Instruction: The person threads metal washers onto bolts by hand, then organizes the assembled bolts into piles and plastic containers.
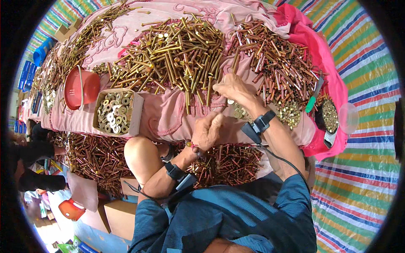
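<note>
My left hand (207,132) is closed, its fingers curled together above the front of the pink cloth (162,114). What it holds, if anything, is hidden. My right hand (233,89) reaches to the near edge of a heap of long brass-coloured bolts (177,52). Its fingers are pinched together beside the bolt shanks, and I cannot make out what is between them. Below the right wrist lie a few loose washers (238,111). Right of that hand spreads a heap of coppery metal tubes (278,63), with a small pile of nuts (288,114) in front of it.
A cardboard box (137,111) of washers and a red bucket (89,88) stand to the left. At the right are a green-handled tool (311,103), a black bowl (319,117) of small fasteners and a clear plastic container (349,119). More coppery pieces (95,162) lie below the cloth's edge.
</note>
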Action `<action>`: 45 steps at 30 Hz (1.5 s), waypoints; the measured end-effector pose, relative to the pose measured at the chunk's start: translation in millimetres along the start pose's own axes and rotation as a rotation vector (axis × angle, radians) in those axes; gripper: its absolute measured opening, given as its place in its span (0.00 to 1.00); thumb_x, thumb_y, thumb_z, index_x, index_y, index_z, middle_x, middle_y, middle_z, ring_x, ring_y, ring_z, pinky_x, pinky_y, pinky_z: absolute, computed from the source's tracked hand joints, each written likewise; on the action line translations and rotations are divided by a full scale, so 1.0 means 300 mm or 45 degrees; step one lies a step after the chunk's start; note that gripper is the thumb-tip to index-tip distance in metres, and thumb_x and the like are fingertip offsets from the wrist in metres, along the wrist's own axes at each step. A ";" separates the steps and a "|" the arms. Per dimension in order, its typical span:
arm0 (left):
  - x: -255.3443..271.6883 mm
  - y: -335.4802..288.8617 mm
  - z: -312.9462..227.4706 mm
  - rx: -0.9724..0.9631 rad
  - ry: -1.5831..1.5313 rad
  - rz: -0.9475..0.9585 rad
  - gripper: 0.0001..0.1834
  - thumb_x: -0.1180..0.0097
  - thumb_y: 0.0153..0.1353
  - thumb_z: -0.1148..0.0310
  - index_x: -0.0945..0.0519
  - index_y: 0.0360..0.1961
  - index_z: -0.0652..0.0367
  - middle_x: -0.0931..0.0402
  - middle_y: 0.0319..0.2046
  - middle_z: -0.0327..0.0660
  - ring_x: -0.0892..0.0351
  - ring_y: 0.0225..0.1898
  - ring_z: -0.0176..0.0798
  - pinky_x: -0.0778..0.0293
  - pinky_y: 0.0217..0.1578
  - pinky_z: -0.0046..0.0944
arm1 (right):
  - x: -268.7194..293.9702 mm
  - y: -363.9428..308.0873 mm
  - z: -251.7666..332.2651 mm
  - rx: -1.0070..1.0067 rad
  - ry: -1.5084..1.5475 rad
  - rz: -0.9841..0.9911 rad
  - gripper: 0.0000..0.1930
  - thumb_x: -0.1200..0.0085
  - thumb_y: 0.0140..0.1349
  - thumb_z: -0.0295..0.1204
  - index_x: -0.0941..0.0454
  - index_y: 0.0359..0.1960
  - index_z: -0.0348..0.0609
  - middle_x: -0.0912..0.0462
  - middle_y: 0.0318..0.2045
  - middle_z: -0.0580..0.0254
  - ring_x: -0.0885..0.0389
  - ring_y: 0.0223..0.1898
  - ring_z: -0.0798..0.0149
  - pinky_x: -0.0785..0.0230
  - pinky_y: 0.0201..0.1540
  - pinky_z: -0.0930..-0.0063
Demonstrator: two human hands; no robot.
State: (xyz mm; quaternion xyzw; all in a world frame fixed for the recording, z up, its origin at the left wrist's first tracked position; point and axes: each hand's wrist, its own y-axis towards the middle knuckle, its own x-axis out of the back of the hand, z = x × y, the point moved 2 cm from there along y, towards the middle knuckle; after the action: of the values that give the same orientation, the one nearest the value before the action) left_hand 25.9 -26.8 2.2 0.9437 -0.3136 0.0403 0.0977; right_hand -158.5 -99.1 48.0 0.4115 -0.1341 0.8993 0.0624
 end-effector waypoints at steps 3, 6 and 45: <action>0.012 0.018 0.009 0.223 -0.212 -0.290 0.19 0.52 0.76 0.58 0.22 0.49 0.65 0.20 0.30 0.37 0.25 0.27 0.29 0.28 0.29 0.34 | -0.008 -0.048 -0.039 -0.102 0.296 0.156 0.20 0.41 0.53 0.40 0.21 0.17 0.30 0.24 0.13 0.57 0.25 0.17 0.63 0.30 0.24 0.61; 0.021 0.053 0.014 0.203 -0.218 -0.408 0.19 0.50 0.75 0.58 0.22 0.48 0.67 0.22 0.30 0.37 0.27 0.27 0.27 0.30 0.28 0.30 | -0.009 -0.190 0.006 0.156 0.502 0.309 0.16 0.41 0.55 0.36 0.20 0.21 0.32 0.21 0.16 0.64 0.25 0.20 0.72 0.30 0.25 0.69; -0.031 0.048 -0.008 -0.111 0.287 -0.270 0.07 0.46 0.67 0.78 0.24 0.45 0.61 0.19 0.43 0.50 0.18 0.39 0.55 0.23 0.40 0.44 | 0.228 0.414 -0.140 0.069 -0.644 -0.372 0.17 0.44 0.57 0.33 0.17 0.47 0.44 0.15 0.40 0.36 0.17 0.46 0.36 0.25 0.51 0.45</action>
State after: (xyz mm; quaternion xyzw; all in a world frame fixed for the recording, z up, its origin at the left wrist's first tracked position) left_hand 9.8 -32.2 5.6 0.9559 -0.2008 0.1216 0.1766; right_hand -261.3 -205.5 50.0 0.6391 -0.0607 0.7529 0.1450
